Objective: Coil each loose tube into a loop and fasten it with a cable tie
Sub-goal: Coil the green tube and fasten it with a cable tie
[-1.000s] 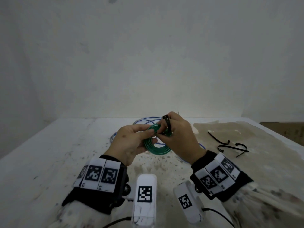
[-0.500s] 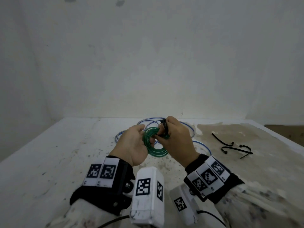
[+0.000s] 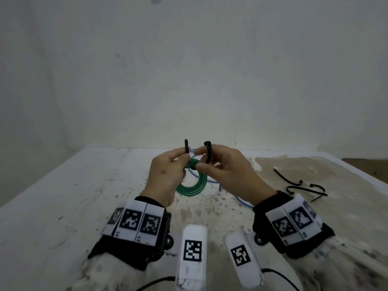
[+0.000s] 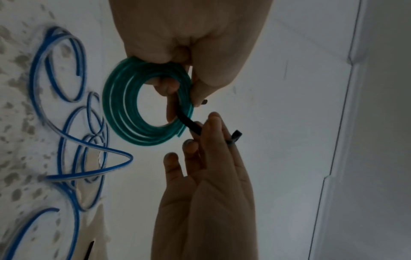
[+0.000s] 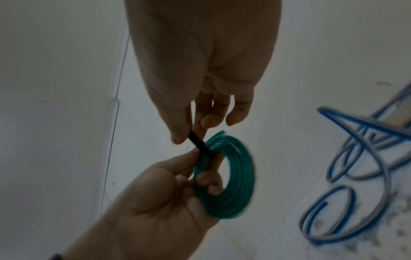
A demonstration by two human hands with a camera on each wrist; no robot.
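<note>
A green tube coil (image 3: pixel 192 186) hangs above the table from my left hand (image 3: pixel 181 159), whose fingers curl through it (image 5: pixel 229 177). A black cable tie (image 4: pixel 188 121) runs through the coil's top. In the head view its two ends stand up apart: one end (image 3: pixel 186 147) is pinched in my left fingers, the other (image 3: pixel 207 152) in my right hand (image 3: pixel 199 159). The right wrist view has my right thumb and finger pinching the tie (image 5: pixel 196 139) just above the coil. A loose blue tube (image 4: pixel 66 126) sprawls on the table behind.
Two spare black cable ties (image 3: pixel 290 181) (image 3: pixel 307 189) lie on the stained patch at right. The blue tube (image 3: pixel 243 201) reaches under my right wrist. The white table (image 3: pixel 63 196) ends at a wall behind and an edge at right.
The tie was held as one piece against the coil by my right hand. Now its ends stand apart, one in each hand, and the coil hangs lower from my left hand.
</note>
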